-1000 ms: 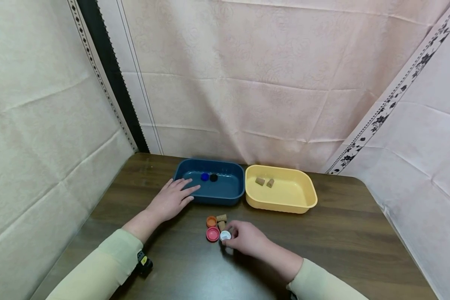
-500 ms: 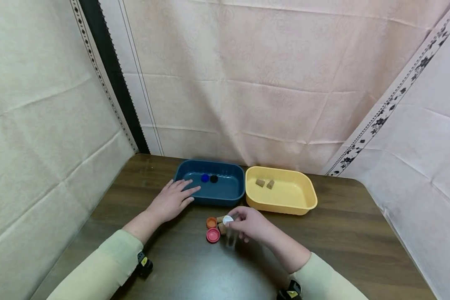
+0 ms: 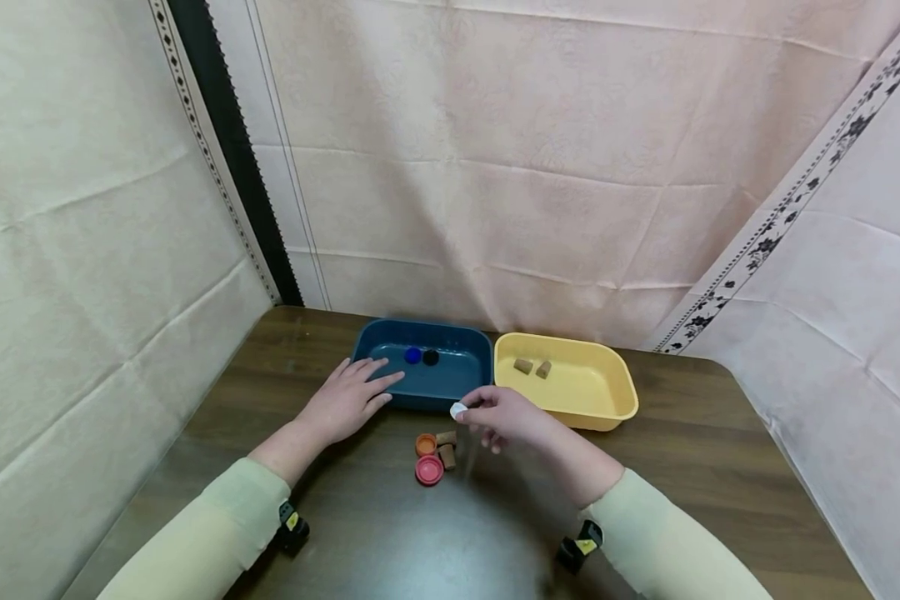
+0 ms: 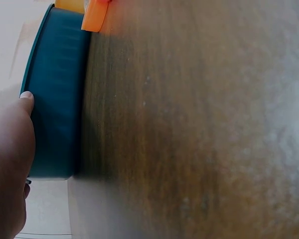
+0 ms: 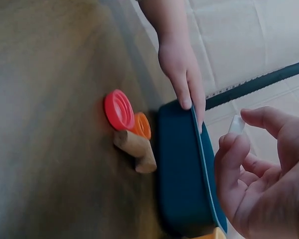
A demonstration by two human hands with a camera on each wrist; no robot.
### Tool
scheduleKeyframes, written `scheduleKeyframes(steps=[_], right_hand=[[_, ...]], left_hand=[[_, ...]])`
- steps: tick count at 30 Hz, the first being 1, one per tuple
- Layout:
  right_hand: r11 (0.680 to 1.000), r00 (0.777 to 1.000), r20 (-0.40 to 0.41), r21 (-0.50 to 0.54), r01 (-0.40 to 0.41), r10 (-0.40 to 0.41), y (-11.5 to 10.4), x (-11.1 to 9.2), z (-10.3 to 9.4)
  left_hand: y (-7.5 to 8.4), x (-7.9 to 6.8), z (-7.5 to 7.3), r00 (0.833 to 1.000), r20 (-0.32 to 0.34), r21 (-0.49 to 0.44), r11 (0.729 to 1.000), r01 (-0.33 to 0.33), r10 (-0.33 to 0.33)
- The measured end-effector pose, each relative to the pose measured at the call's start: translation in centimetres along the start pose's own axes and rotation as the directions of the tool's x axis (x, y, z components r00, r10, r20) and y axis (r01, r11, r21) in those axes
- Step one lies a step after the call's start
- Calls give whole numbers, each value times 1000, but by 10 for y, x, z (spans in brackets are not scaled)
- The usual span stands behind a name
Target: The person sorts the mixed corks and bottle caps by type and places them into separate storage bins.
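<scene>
My right hand (image 3: pixel 506 414) pinches a white bottle cap (image 3: pixel 458 410) between thumb and finger, raised above the table by the front of the blue tray (image 3: pixel 438 402). The same cap (image 5: pixel 236 124) shows edge-on in the right wrist view. My left hand (image 3: pixel 342 402) rests on the blue tray's left front rim, fingers spread and straight. Inside that tray lie a blue cap (image 3: pixel 412 356) and a black cap (image 3: pixel 431 357). On the table below it sit an orange cap (image 3: pixel 425 444), a pink-red cap (image 3: pixel 429 470) and two corks, one cork (image 3: pixel 447 457) beside the red cap.
A yellow tray (image 3: pixel 607 412) stands against the right side of the blue one, with two corks (image 3: pixel 523 366) in it. Both trays are on the dark wooden table (image 3: pixel 690 467). Pale cloth (image 3: pixel 450 167) hangs behind and at both sides.
My right hand has lifted the white cap from beside the red cap and corks and carried it forward, close to the blue tray. The left hand has stayed at the rim.
</scene>
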State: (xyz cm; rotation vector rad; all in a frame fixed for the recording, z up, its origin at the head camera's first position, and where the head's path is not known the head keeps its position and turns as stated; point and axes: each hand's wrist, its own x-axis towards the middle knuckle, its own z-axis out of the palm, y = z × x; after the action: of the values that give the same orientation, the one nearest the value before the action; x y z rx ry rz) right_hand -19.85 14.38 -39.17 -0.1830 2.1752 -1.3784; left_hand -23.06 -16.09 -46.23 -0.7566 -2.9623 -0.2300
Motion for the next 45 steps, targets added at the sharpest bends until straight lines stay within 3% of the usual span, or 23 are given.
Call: scheduleKeyframes(steps=[6,17,28,37,42,45], right_hand=[[996,997,3,32,-82,82,-12,20,-14],[990,990,-19,19,-142,142,-35,55,-36],[978,983,-34,107,-178,183,-40,97,-36],[978,975,-103,93,-188,197,-29,133,-32],[984,967,-185,-3,-181,177,-24,147,-26],[964,962,-243,-197,-178,128,-24,154,-22]], left_hand=[[-2,2,2,1000,17,-12,1000,8,-8],[-3,9,2,999,28,-16,1000,16,-16],[-6,14,4,998,52,-12,1000,27,-27],[-9,18,6,998,60,12,1000,29,-29],[-9,19,4,997,72,18,999,27,-28],[-10,19,1,997,71,21,999,28,-29]])
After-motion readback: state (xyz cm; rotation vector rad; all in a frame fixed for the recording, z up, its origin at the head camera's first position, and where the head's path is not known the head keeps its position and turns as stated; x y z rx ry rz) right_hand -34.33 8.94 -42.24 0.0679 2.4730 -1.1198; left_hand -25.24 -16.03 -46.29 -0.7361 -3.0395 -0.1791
